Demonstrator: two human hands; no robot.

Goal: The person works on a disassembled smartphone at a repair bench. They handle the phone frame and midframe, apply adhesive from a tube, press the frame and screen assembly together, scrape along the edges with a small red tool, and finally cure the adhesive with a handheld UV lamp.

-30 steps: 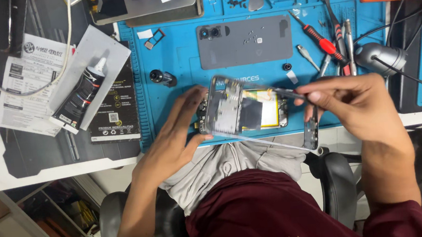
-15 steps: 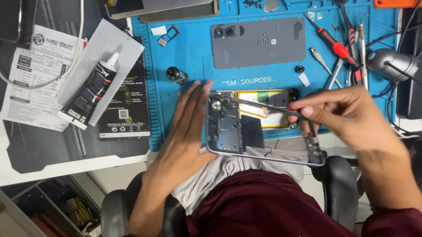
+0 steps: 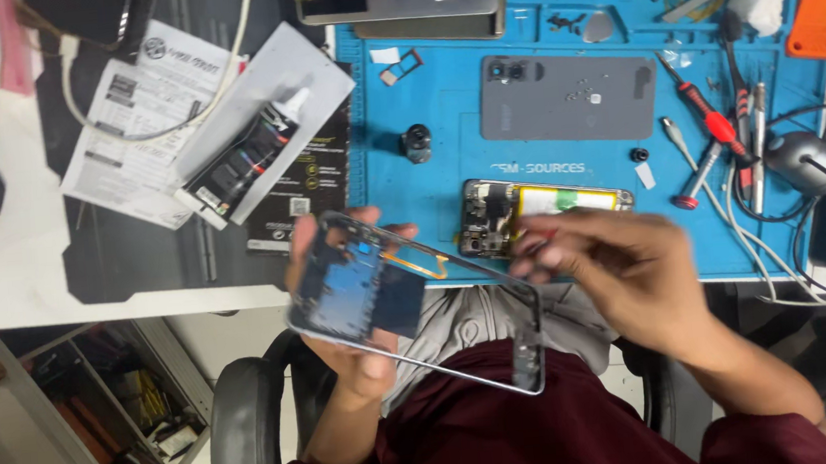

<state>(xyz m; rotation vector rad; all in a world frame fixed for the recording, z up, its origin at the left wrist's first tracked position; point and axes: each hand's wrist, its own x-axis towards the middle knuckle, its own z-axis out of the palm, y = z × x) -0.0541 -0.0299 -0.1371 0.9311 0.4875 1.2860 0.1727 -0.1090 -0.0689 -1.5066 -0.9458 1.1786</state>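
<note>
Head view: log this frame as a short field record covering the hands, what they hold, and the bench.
Setting: blue work mat on a bench, seen from above
Left hand: holds a phone frame lifted off the mat, tilted
Right hand: fingertips at the frame's upper edge, just in front of the opened phone
Opened phone: lies flat on the mat, yellow-labelled battery showing
Grey back cover: flat on the mat, behind the opened phone
Tools: red-handled screwdriver on the mat's right side
Off the mat: black adhesive tube on paper
</note>
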